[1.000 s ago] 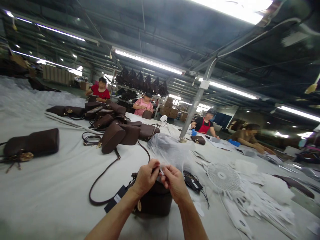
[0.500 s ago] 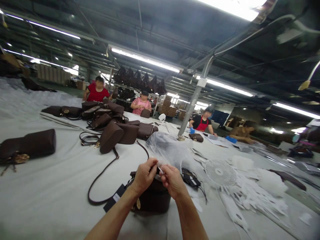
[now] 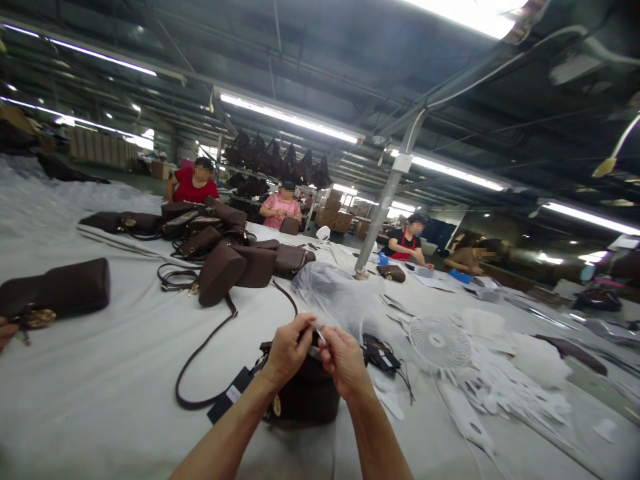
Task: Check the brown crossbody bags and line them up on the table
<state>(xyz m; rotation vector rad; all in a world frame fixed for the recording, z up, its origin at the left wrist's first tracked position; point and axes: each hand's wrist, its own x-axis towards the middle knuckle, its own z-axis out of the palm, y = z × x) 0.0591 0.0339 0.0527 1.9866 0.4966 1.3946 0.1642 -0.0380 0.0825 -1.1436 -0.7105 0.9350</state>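
Note:
A dark brown handbag [image 3: 307,400] stands on the white-covered table right in front of me, its strap [image 3: 193,357] looping out to the left. Above its top, my left hand [image 3: 290,350] and my right hand [image 3: 346,363] meet with fingers pinched. Between the fingertips shows a small white strip [image 3: 320,335], too small to name surely; both hands seem to hold it. A black tag [image 3: 231,395] with a white label lies beside the bag on the left. My fingers and wrists partly cover the bag's top.
Several brown bags [image 3: 223,273] are heaped ahead on the left. Another person's hand [image 3: 6,333] is at a brown bag [image 3: 70,287] on the far left. Clear plastic [image 3: 330,297], black tags [image 3: 385,357], a white fan [image 3: 440,343] and white scraps [image 3: 520,387] lie to the right.
My hands stay almost in place, the white strip tilting slightly between my fingers. Another person's hand has appeared at the left edge by the brown bag. The co-worker in the red apron has shifted their arms.

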